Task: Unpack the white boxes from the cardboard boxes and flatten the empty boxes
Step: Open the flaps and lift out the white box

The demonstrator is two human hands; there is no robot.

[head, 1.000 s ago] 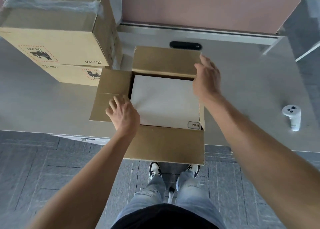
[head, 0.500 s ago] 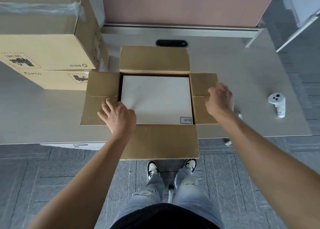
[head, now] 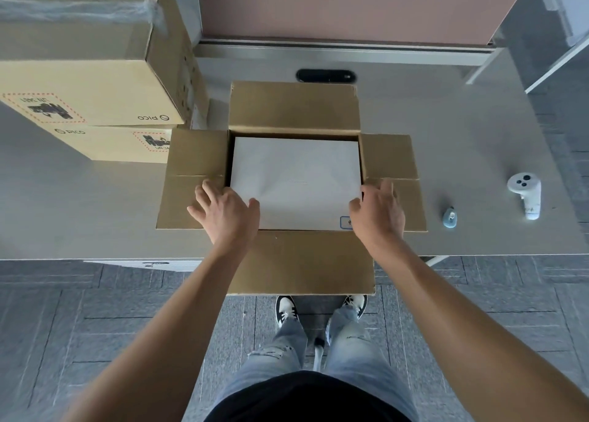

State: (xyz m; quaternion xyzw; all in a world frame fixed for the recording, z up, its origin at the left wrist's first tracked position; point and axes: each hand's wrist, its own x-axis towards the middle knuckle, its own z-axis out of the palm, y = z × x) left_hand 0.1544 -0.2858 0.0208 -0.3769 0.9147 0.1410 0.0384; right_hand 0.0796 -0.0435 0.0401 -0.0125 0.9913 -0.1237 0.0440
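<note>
- Open brown cardboard box (head: 293,109): stands at the near edge of a pale grey table (head: 462,128), all four flaps folded outward; the near flap overhangs the table edge.
- Flat white rectangular box (head: 296,179): lies inside the open cardboard box, filling it almost wall to wall; a small blue-outlined label shows at its near right corner.
- Left hand (head: 224,212): fingers spread and nearly straight, resting on the left flap, thumb touching the white box's near left edge; nothing is gripped.
- Right hand (head: 377,212): fingers loosely curved over the right flap, thumb at the white box's near right edge; whether it pinches the box cannot be told.
- Two closed tan cardboard cartons (head: 95,80): stacked at the far left of the table, just beside the left flap.
- White handheld controller (head: 526,195): lies on the table, well to the right.
- Small pale blue object (head: 449,217): sits between the controller and the right flap.
</note>
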